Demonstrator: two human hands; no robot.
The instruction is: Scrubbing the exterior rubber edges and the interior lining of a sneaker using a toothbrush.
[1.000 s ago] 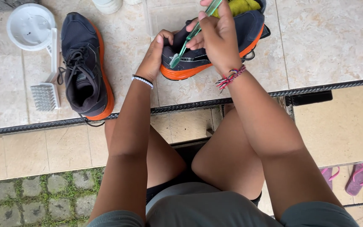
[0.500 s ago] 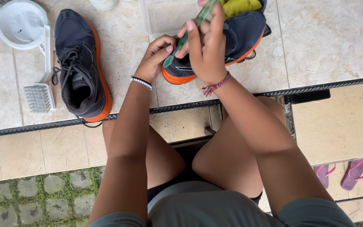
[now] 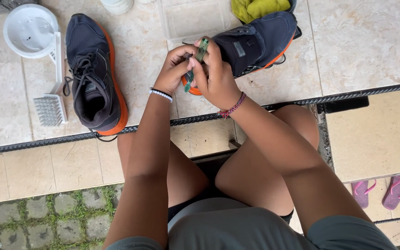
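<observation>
Both hands had dropped from the shoe's upper toward its toe since the earlier frame, and the toothbrush had tipped nearer upright. Dark shoe [image 3: 255,41] with orange sole lay on its side on the tiled floor [image 3: 362,51] at about 1 o'clock from the body, toe pointing toward the person, heel away.

Right hand [image 3: 216,76] was closed around a green toothbrush [image 3: 197,60], fingers wrapped on the handle, bristle end down at the orange toe. Left hand [image 3: 172,69] was curled shut against the toe, pinching or bracing it; exactly what the fingertips held could not be told.

Handling, by judgement: shoe looked light, soft in the mesh upper, firm at the sole, so the toe or sole edge is the steady place to grip. Toothbrush thin, stiff, likely slick if wet.

Around it: second shoe [image 3: 93,78] upright at 10 o'clock, laces loose; white scrub brush [image 3: 52,104] just beside it, white bowl [image 3: 31,30] at 11 o'clock. Clear plastic tub [image 3: 190,18] and yellow cloth [image 3: 260,8] at 12 o'clock. Pink sandals [image 3: 385,192] at 4 o'clock, well apart.
</observation>
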